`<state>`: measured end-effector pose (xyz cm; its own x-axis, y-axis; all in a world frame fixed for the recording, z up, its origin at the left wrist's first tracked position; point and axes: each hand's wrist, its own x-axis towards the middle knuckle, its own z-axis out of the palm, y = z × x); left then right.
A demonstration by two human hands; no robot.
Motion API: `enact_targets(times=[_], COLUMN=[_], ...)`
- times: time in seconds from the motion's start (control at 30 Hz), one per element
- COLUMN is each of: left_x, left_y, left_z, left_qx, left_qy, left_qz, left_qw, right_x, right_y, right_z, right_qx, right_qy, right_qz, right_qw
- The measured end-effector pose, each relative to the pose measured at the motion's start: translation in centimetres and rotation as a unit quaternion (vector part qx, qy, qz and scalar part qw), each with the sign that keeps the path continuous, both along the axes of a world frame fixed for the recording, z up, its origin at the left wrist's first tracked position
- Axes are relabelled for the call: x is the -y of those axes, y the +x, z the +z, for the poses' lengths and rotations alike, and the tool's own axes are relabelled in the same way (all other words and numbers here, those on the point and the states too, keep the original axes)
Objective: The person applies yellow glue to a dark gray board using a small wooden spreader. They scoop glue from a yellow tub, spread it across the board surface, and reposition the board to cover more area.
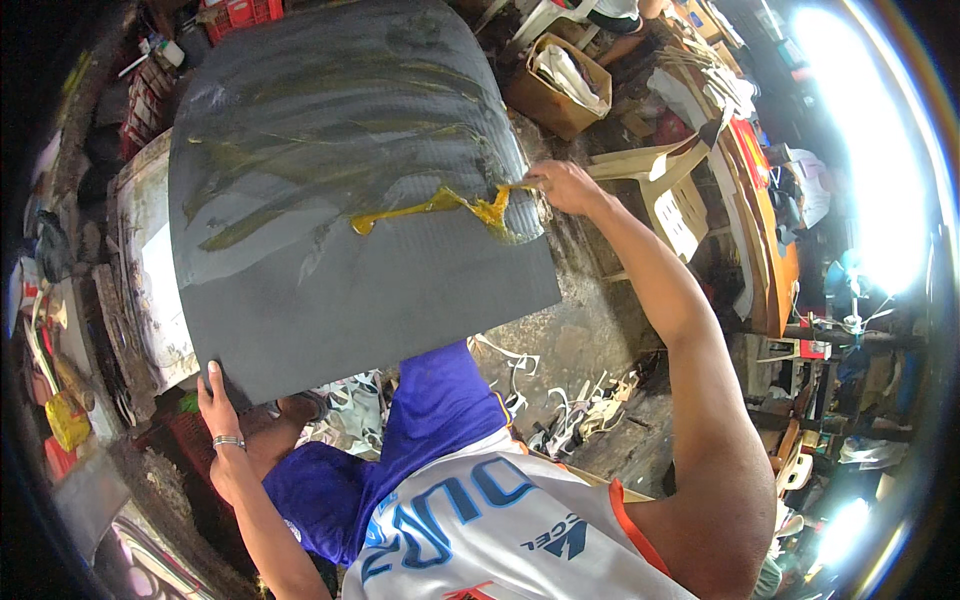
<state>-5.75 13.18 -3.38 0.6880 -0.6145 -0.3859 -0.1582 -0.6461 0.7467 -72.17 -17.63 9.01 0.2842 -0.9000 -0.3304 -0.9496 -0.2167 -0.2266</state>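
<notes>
A large dark grey sheet (380, 320) lies tilted in front of me, its far part smeared with streaks of yellow glue (440, 203). A thicker amber ribbon of glue runs along the middle toward the right edge. My right hand (565, 188) is closed at that edge, pinching a small glue-coated spreader (515, 187) whose exact shape is hard to make out. At the near left corner my left hand (217, 405) grips the sheet's edge, fingers partly hidden by it. The sheet's near part looks dry and matte.
A pale worn board (160, 265) stands at the left. Beyond the right edge are a cardboard box (565, 85) and a cream plastic chair (675, 195). Scraps and strips (585, 410) litter the floor. Another person (615, 22) is partly visible at the top.
</notes>
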Motion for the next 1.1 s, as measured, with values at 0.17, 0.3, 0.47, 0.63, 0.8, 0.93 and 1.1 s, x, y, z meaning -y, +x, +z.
enact_targets(times=[0.17,0.3,0.47,0.63,0.8,0.93,1.1], left_x=[0.1,0.0,0.1,-0.1,-0.2,-0.1,-0.3], left_y=[0.1,-0.1,-0.1,-0.1,-0.2,-0.5,-0.7], left_z=[-0.1,-0.3,-1.1,-1.4,-0.9,-0.5,-0.5], left_qx=[-0.008,0.028,0.048,0.063,0.034,0.04,0.003], left_qy=[0.002,-0.002,-0.017,0.005,-0.018,0.009,0.006], left_qz=[-0.018,-0.006,-0.025,-0.023,-0.029,-0.008,-0.002], left_qw=[1.0,1.0,0.998,0.998,0.999,0.999,1.0], right_x=[-6.1,-11.4,-14.7,-11.6,-2.5,5.7,13.6], right_y=[-1.9,-2.8,-2.6,-1.3,1.6,4.7,6.5], right_z=[0.4,-0.1,3.3,9.3,11.3,8.8,5.6], right_qx=[-0.009,-0.024,-0.049,0.029,0.062,0.058,0.042], right_qy=[0.037,0.05,0.064,-0.032,-0.101,-0.123,-0.089], right_qz=[-0.038,0.035,0.056,-0.012,-0.022,0.001,-0.051], right_qw=[0.999,0.998,0.995,0.999,0.993,0.991,0.994])
